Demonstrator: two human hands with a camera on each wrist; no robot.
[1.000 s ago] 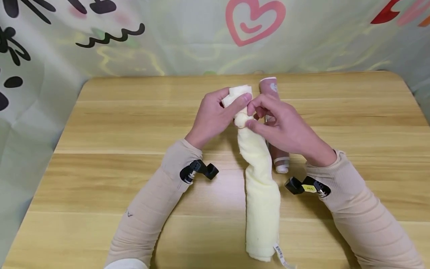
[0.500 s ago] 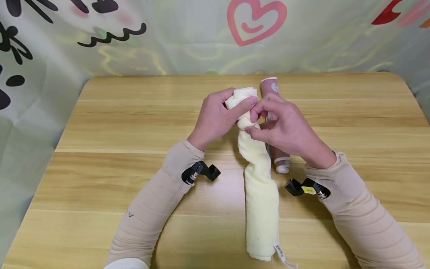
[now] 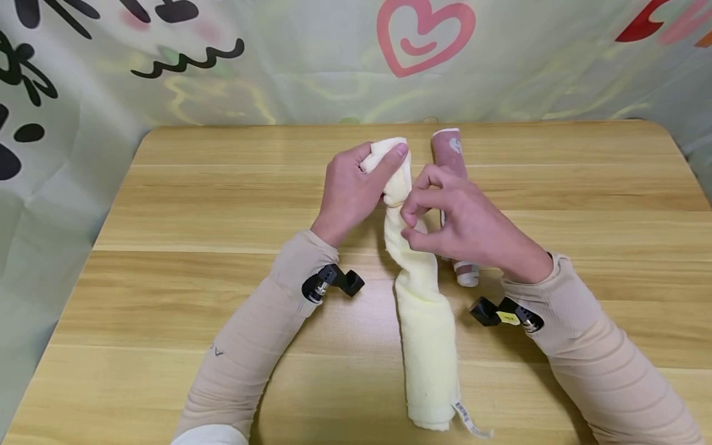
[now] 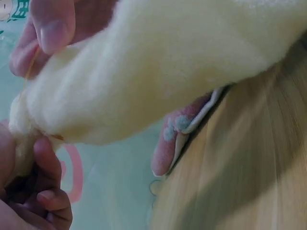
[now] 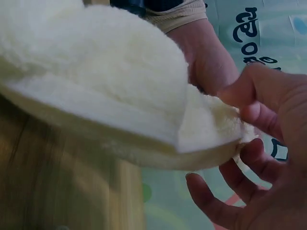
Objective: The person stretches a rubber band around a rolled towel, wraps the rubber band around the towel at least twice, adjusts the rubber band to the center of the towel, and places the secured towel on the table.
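Observation:
A rolled pale yellow towel (image 3: 427, 346) lies lengthwise toward me, narrowed and twisted near its far end. My left hand (image 3: 351, 185) grips that far end, thumb on top. A thin orange rubber band (image 4: 32, 66) circles the narrow neck. In the left wrist view, one strand of it stretches from the towel to the fingertips of my right hand (image 3: 464, 219), which pinches it. Those fingers are curled just to the right of the neck. In the right wrist view, the towel hides part of the left hand.
A rolled mauve towel (image 3: 448, 151) with a pale pattern lies just right of the yellow one, partly behind my right hand. A white label (image 3: 470, 420) sticks out at the yellow towel's near end. A printed curtain (image 3: 311, 62) hangs beyond the wooden table (image 3: 222, 204).
My right hand has drawn back from the towel's neck, toward me, with the band stretched from its fingers. My left hand and the towel's far end have shifted slightly left.

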